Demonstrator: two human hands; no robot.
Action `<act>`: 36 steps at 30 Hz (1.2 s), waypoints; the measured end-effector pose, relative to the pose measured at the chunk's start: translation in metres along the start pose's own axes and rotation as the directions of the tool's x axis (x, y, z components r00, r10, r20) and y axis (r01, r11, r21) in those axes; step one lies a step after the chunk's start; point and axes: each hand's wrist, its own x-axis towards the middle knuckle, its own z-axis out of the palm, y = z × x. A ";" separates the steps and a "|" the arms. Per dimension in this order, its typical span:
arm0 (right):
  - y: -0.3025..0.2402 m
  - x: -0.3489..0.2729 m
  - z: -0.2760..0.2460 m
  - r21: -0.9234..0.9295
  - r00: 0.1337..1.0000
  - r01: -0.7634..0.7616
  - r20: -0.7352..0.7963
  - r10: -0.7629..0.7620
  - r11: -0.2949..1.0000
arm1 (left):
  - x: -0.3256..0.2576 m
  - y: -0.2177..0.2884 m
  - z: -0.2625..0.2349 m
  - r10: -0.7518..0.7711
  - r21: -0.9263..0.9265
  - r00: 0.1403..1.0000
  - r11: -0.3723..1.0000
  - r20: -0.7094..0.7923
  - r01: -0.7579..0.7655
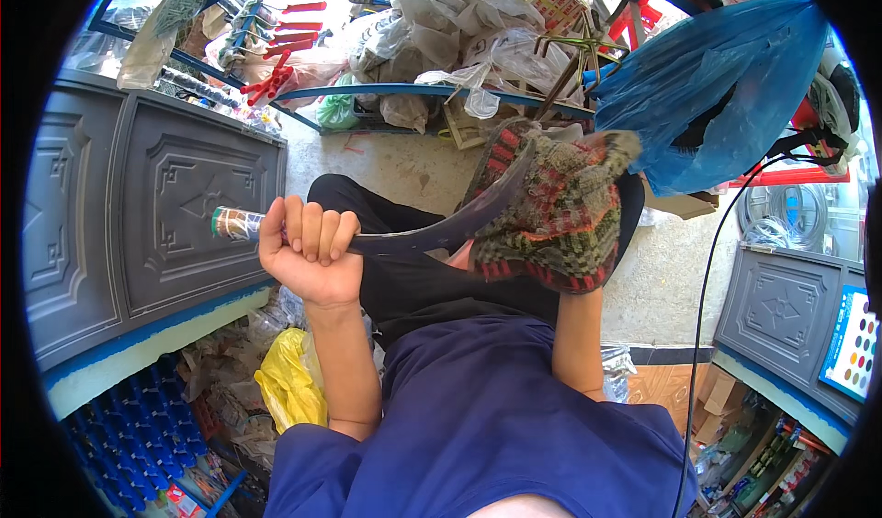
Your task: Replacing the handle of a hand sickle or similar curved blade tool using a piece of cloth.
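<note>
As the left grip (312, 247) clenches the sickle handle (237, 224), seemingly for control, knitted cloth (565, 210) hides the right grip (closure unclear).

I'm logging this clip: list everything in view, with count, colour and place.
Curved-bladed tool: one, dark, centre
Knitted cloth: one, red, green and brown, against the tool's far end
Large plastic bag: one, blue, upper right
Small plastic bag: one, yellow, lower left
Shelf rack: one, blue-framed, top
Pale bags: several, whitish, on the rack
Cabinets: two, grey, left and right
Bins: many, blue, lower left
Cable: one, black, right
Chart: one, multicoloured dots, far right
Shirt: one, navy, bottom centre
Left hand: one, bare, around the tool's handle
Right hand: one, mostly hidden by the cloth
</note>
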 end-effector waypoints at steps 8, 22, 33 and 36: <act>-0.022 -0.001 0.021 0.372 0.996 0.074 0.015 -0.086 0.925 | 0.000 0.001 0.006 0.062 0.180 0.994 0.981 0.087 -0.076; -0.052 0.024 0.033 0.868 0.973 0.137 -0.027 -0.231 0.478 | -0.003 0.000 0.011 0.092 0.275 0.975 0.950 0.201 -0.146; -0.055 0.005 0.030 0.462 0.966 0.259 -0.136 -0.221 0.848 | 0.008 -0.014 0.007 0.124 0.231 0.974 0.959 0.188 -0.166; -0.052 0.007 0.031 0.146 0.939 0.333 -0.140 -0.314 0.931 | 0.013 -0.019 0.006 0.152 0.220 0.952 0.952 0.267 -0.214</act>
